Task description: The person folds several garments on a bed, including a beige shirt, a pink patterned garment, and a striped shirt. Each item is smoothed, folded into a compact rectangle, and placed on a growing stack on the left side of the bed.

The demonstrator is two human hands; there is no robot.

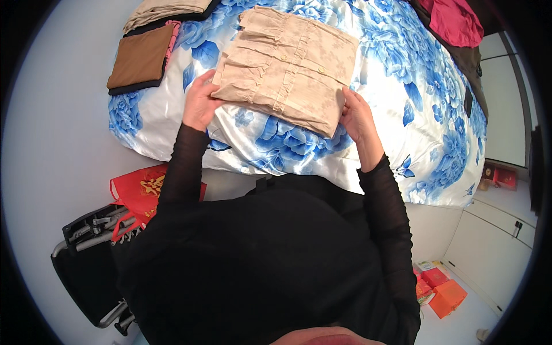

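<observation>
A folded beige garment [297,69] with a ruffled button placket lies before me, over a white bedspread with blue flowers [297,142]. Two pale buttons show on its front. My left hand [202,101] grips its near left corner, thumb on the side towards me. At the right edge, my right hand [357,113] holds the fabric, its fingertips partly behind the fold. How far the garment is lifted from the bed I cannot tell.
To the left sit a folded brown garment [140,56] on darker cloth and a beige stack [164,13]. Crimson cloth [455,21] lies at the far right. A red bag [136,189] and a folded metal-framed chair [86,267] stand beside me; boxes [446,297] rest on the floor.
</observation>
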